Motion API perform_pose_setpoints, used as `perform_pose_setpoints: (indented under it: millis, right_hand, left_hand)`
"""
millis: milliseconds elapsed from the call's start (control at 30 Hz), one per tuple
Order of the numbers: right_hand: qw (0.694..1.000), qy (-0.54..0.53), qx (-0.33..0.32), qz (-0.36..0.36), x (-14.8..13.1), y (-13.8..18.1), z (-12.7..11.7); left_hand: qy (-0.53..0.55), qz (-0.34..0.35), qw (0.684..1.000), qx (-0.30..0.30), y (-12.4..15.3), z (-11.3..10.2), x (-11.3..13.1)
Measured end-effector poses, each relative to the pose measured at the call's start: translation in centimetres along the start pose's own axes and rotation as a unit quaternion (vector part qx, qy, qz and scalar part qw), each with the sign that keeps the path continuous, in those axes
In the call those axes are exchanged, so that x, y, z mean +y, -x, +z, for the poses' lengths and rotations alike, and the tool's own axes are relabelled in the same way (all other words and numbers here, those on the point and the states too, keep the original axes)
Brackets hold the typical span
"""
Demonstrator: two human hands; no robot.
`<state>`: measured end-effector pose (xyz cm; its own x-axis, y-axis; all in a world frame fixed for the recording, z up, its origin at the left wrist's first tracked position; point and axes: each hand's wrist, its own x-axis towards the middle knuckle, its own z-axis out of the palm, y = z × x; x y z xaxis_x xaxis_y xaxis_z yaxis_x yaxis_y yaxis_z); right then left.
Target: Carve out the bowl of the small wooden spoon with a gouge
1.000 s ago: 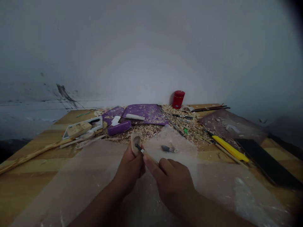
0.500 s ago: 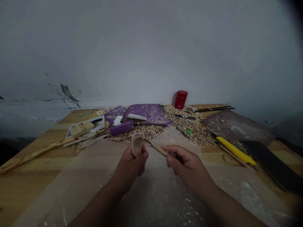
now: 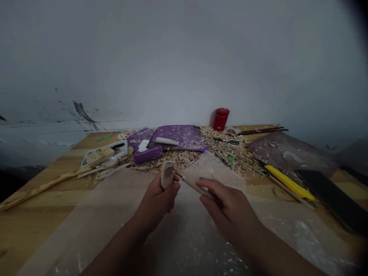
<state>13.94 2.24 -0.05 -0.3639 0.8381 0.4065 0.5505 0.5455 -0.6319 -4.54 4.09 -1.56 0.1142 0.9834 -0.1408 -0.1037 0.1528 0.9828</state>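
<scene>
from where i watch, the main risk is the blade slipping: the small pale carved wooden piece (image 3: pixel 167 174) is pinched upright in my left hand (image 3: pixel 159 200), and the thin wooden-handled carving tool (image 3: pixel 192 183) comes at it from the right with its metal tip close to the piece's right edge, just above the left thumb. if the tip skids off the rounded wood it could run into those fingers, and the grip on so small a piece looks easy to lose. the right hand (image 3: pixel 227 207) is clenched around the tool's handle, fingers curled over it, the tip pointing left; the left hand grasps the wooden piece from below, so the piece stands above the knuckles, between both hands and a little further from me. both hover over a clear plastic sheet (image 3: pixel 120 214) spread on the wooden table (image 3: pixel 37 214). behind lie a heap of wood shavings (image 3: pixel 184 157), a purple mat (image 3: pixel 181 136), a red cylindrical can (image 3: pixel 221 119) and, well to the right, a yellow-handled knife (image 3: pixel 289 183).
</scene>
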Motion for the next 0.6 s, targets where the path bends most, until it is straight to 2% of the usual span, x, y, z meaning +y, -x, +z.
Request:
perform_pose_setpoints:
  millis: [133, 300, 433, 600]
  right_hand:
    - [0.996, 0.077, 0.019, -0.049, 0.0, 0.4, 0.6]
    - [0.973, 0.205, 0.037, -0.100, -0.5, 1.3, 2.2]
    - [0.971, 0.208, 0.031, -0.116, -0.9, 1.6, 2.7]
    - [0.961, 0.248, 0.014, -0.120, -1.2, 1.7, 2.7]
  left_hand:
    - [-0.037, 0.008, 0.999, -0.002, -0.1, -0.2, -0.3]
    - [-0.083, 0.005, 0.996, 0.005, -0.2, -0.1, -0.3]
    - [-0.091, 0.007, 0.996, 0.023, -0.1, 0.1, -0.1]
    - [-0.051, -0.016, 0.999, 0.008, 0.0, 0.5, 0.2]
